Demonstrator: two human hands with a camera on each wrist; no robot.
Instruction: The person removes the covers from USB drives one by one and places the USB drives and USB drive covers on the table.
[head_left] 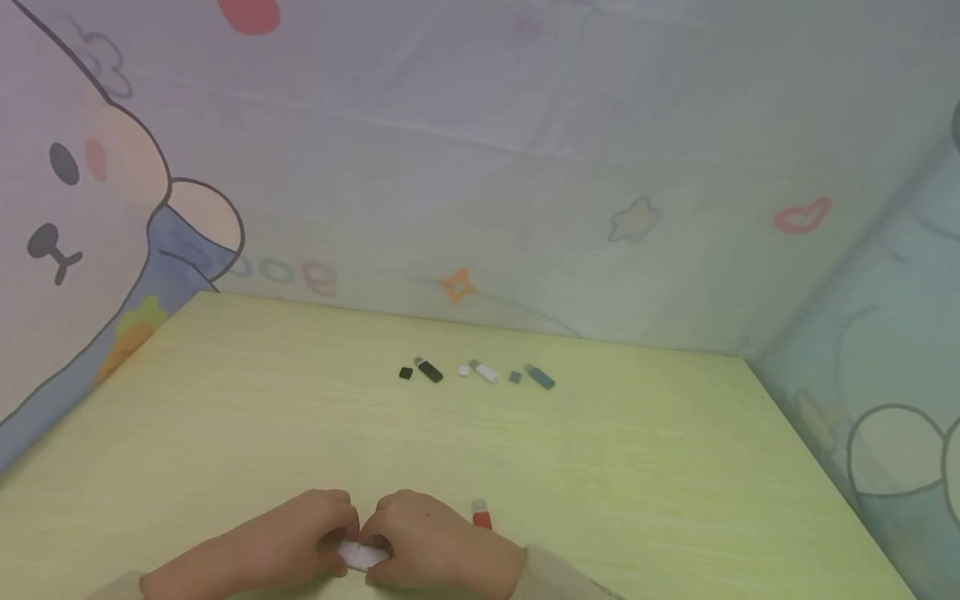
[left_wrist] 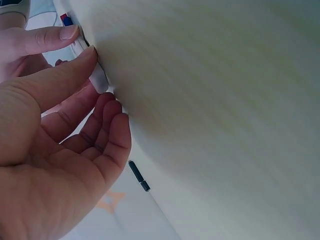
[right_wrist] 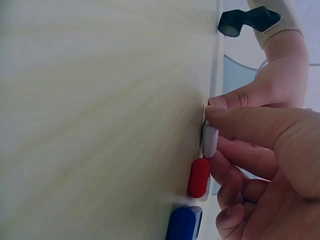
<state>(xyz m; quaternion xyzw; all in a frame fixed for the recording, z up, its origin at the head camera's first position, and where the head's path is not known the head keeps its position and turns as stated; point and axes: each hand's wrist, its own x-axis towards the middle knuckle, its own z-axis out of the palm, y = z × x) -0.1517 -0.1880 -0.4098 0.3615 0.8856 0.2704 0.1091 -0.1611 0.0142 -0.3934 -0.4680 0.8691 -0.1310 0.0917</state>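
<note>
Both hands meet at the near edge of the table around a small white USB stick (head_left: 362, 556). My left hand (head_left: 300, 537) pinches its left end with thumb and fingers. At the other end, my right hand (head_left: 427, 537) holds it between thumb and curled fingers. In the right wrist view, the rounded end of the white USB stick (right_wrist: 210, 140) shows below the thumb. Just past the right hand lies a red USB stick (head_left: 482, 517), its metal plug pointing away and its lower part hidden by the wrist. Beside it in the right wrist view is a blue one (right_wrist: 183, 223).
Toward the back of the table (head_left: 637, 467) lie a black USB stick (head_left: 430, 370), a white one (head_left: 485, 372) and a teal one (head_left: 540, 377). Each has a loose cap at its left: black (head_left: 406, 373), white (head_left: 463, 371), teal (head_left: 515, 377). A printed cloth (head_left: 525, 208) hangs behind.
</note>
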